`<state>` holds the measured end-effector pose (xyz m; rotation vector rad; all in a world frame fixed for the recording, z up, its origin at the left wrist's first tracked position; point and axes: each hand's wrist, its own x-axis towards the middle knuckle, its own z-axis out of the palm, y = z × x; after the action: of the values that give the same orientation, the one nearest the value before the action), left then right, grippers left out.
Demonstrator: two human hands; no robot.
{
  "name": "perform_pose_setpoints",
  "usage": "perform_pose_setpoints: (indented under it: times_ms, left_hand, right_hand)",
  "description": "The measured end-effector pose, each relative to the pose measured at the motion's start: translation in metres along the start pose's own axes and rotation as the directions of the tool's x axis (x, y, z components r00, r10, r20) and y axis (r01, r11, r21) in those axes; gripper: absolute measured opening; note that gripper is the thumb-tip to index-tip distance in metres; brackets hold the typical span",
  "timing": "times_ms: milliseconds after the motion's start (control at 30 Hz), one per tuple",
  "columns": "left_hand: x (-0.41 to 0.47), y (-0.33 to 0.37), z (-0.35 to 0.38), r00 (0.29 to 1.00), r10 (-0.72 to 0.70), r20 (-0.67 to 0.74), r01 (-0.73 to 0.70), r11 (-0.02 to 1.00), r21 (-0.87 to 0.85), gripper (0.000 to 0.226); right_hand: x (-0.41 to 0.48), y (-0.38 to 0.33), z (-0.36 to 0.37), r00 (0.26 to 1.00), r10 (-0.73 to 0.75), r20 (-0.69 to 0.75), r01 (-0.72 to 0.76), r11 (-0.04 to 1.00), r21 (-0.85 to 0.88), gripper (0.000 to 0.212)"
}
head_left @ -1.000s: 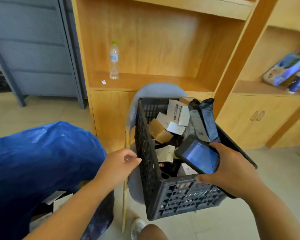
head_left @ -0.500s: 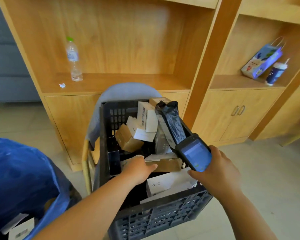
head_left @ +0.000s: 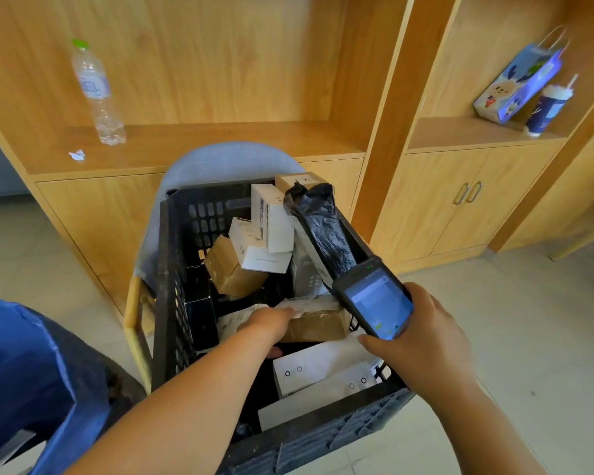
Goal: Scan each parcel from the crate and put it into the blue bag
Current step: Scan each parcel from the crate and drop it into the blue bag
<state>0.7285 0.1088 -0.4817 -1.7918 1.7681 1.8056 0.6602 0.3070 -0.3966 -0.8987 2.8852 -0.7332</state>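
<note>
A black plastic crate (head_left: 172,303) stands on a grey chair and holds several parcels: white boxes, brown boxes and a long black-wrapped parcel (head_left: 323,228). My left hand (head_left: 271,323) is down inside the crate, its fingers on a brown parcel (head_left: 319,325) with a white label. Whether the fingers have closed around it is hidden. My right hand (head_left: 422,341) grips a black handheld scanner (head_left: 374,299) over the crate's right rim, screen lit and facing me. The blue bag (head_left: 24,365) gapes at the lower left.
The grey chair (head_left: 227,161) with wooden legs carries the crate. Behind it are wooden shelves with a water bottle (head_left: 95,94) on the left, and a blue gift bag (head_left: 518,80) and a cup (head_left: 547,108) on the right. Pale tiled floor surrounds everything.
My left hand went from outside the crate's left wall over the rim and down onto the brown parcel. The view swung right, away from the blue bag. The scanner stayed over the crate.
</note>
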Motion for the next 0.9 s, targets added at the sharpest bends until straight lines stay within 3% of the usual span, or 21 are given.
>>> perform_pose_setpoints:
  times_ms: [167, 333, 467, 567, 667, 700, 900]
  left_hand:
    - [-0.012, 0.001, -0.001, 0.996, -0.005, 0.087, 0.04, 0.916, -0.4, 0.045]
    - [-0.026, 0.002, -0.015, 0.997, 0.075, -0.008, -0.071, 0.902, -0.427, 0.074]
    - [-0.044, -0.002, -0.041, 0.971, 0.206, -0.125, -0.239, 0.882, -0.406, 0.067]
    - [-0.065, -0.005, -0.068, 0.951, 0.259, -0.167, -0.305, 0.868, -0.392, 0.077]
    - [-0.084, -0.013, -0.094, 0.911, 0.371, -0.181, -0.412, 0.828, -0.38, 0.027]
    - [-0.088, -0.015, -0.101, 0.893, 0.404, -0.198, -0.449, 0.813, -0.37, 0.02]
    - [-0.126, -0.039, -0.142, 0.772, 0.558, -0.304, -0.635, 0.672, -0.38, 0.034]
  right_hand:
    - [-0.006, 0.0, -0.003, 1.0, 0.013, 0.007, -0.013, 1.0, 0.016, 0.078]
    - [-0.019, -0.004, -0.012, 1.0, 0.014, -0.011, -0.013, 1.0, 0.025, 0.079]
    - [-0.031, -0.007, -0.02, 1.0, 0.02, -0.014, -0.019, 0.999, 0.04, 0.079]
    - [-0.04, -0.012, -0.024, 1.0, 0.013, -0.012, -0.013, 0.998, 0.062, 0.08]
    - [-0.052, -0.02, -0.027, 1.0, -0.003, -0.01, 0.004, 0.997, 0.075, 0.083]
    - [-0.056, -0.022, -0.028, 1.0, -0.01, -0.007, 0.01, 0.997, 0.074, 0.084]
    - [-0.076, -0.042, -0.03, 0.997, -0.063, 0.052, 0.06, 0.996, 0.059, 0.095]
